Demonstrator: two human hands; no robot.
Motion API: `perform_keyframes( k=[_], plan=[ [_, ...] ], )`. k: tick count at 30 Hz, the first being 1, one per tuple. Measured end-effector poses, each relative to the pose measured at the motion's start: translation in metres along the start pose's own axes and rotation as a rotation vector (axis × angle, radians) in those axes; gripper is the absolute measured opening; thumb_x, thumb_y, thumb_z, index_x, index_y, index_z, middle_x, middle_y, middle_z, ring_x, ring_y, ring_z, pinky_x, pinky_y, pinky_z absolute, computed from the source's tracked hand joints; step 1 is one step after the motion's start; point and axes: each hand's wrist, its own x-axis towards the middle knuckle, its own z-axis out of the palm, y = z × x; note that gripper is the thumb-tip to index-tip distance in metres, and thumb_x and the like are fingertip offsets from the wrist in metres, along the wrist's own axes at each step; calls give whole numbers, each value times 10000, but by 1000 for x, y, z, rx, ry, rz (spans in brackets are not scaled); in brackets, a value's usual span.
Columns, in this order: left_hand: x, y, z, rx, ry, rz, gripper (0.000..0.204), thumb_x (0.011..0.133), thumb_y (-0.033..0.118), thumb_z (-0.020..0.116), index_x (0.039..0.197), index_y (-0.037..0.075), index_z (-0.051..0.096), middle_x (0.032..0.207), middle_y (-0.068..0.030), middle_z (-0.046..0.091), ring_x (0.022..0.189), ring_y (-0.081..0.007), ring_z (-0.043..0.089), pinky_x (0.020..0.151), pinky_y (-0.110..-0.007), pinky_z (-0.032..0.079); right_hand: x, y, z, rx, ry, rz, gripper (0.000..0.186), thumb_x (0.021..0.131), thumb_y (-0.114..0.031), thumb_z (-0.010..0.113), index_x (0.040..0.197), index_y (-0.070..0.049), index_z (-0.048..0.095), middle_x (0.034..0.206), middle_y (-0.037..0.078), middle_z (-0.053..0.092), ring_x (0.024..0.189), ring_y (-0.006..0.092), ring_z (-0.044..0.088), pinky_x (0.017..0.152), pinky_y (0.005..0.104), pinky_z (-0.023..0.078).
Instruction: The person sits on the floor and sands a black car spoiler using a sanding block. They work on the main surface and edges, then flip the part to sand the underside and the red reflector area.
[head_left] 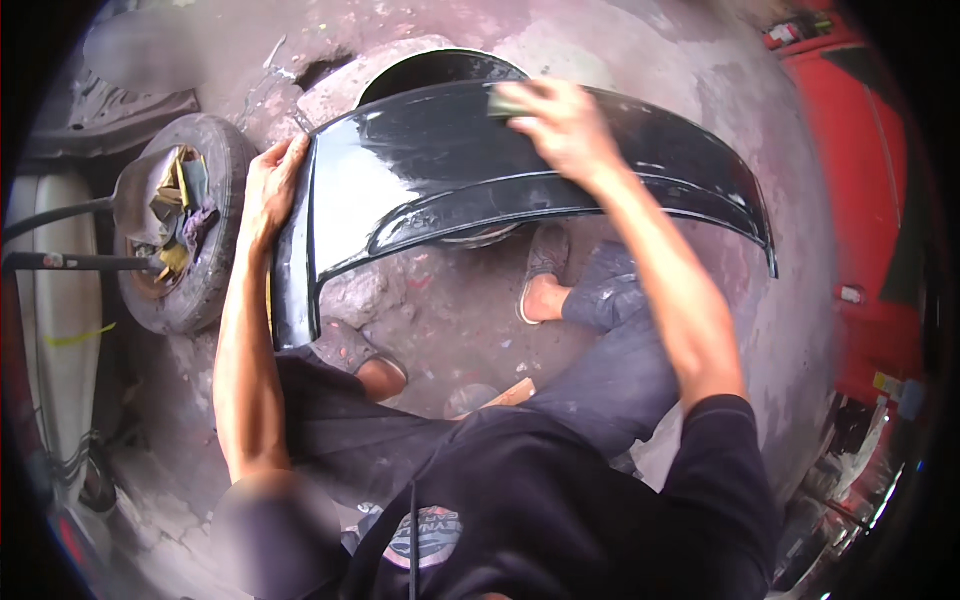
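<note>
The curved black panel (440, 150) above the floor (460, 310) looks stiff but slippery, best held by its edges; left hand (272, 192) clasps its left end, right hand (565, 130) a pad (507, 102) on top

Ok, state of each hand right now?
Left hand: holding the black panel by its left edge.
Right hand: holding a small greenish pad against the panel.

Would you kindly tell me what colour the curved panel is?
The panel is glossy black, in the head view.
</note>
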Motion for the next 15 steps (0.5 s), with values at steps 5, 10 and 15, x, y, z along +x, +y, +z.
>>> perform_keyframes(
  k=[5, 10, 15],
  plan=[
    [-5, -7, -6, 52, 11, -10, 584, 1067, 456, 643, 1339, -58, 693, 1137, -122, 771, 1057, -160, 665, 982, -314, 512, 90, -125, 91, 116, 17, -168, 454, 929, -318, 756, 1375, -271, 692, 1330, 142, 644, 1238, 348, 590, 1107, 504, 444],
    [-12, -13, -9, 46, 26, 17, 608, 1071, 497, 614, 1300, -59, 712, 1072, -115, 771, 998, -161, 669, 939, -305, 517, 29, -22, 16, 7, 0, -105, 351, 953, -347, 718, 1297, -285, 729, 1170, 106, 728, 1082, 331, 707, 916, 466, 583],
    [-4, 0, 1, 48, 26, 14, 636, 1059, 509, 619, 1322, -64, 701, 1101, -147, 777, 1028, -171, 683, 966, -309, 514, -91, 83, -65, -150, 3, 236, 452, 969, -276, 715, 1418, -232, 707, 1333, 231, 679, 1209, 390, 654, 1089, 485, 512]
  ],
)
